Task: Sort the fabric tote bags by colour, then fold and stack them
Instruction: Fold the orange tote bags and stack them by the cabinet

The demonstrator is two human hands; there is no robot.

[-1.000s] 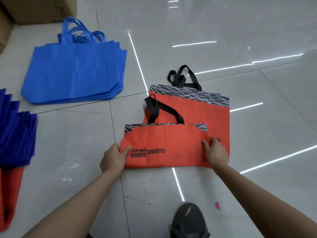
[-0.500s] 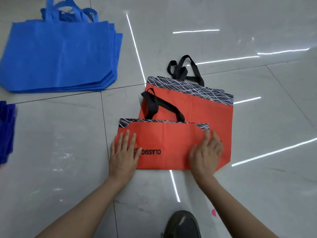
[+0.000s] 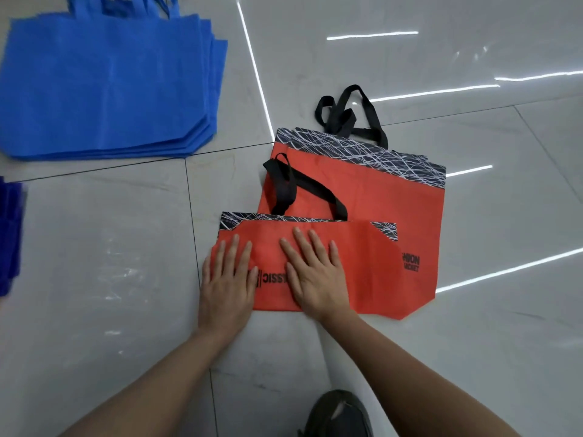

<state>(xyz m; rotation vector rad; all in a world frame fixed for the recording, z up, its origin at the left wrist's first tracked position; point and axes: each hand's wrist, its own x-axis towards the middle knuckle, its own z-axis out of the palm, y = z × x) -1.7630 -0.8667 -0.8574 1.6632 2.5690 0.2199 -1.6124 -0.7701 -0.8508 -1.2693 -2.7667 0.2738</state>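
Glossy pale tiled floor (image 3: 110, 310) all around, streaked with bright strip reflections. Up at the top left lies the stack of blue tote bags (image 3: 107, 86), flat and layered, edges fanned out a little, handles pointing away and cut off by the frame.

Centre right, an orange tote (image 3: 394, 197) lies spread flat on the tiles, its black-and-white scribble band along the far edge and its black handles (image 3: 347, 111) looped on the floor beyond it. On its near left part sits the folded orange bag (image 3: 362, 269), the bottom half turned up so the scribble band peeks out along the far side, one black strap (image 3: 290, 187) trailing across the bag underneath. Black lettering shows between the hands.

Both hands are down on that folded bag, palms flat, gripping nothing. The left hand (image 3: 227, 285) presses the left end with straight fingers, the heel reaching onto the tile. The right hand (image 3: 315, 275) presses just beside it, near the middle, fingers spread and straight.

A sliver of dark blue bags (image 3: 9, 234) shows at the left edge, and a dark shoe (image 3: 337, 414) at the bottom.
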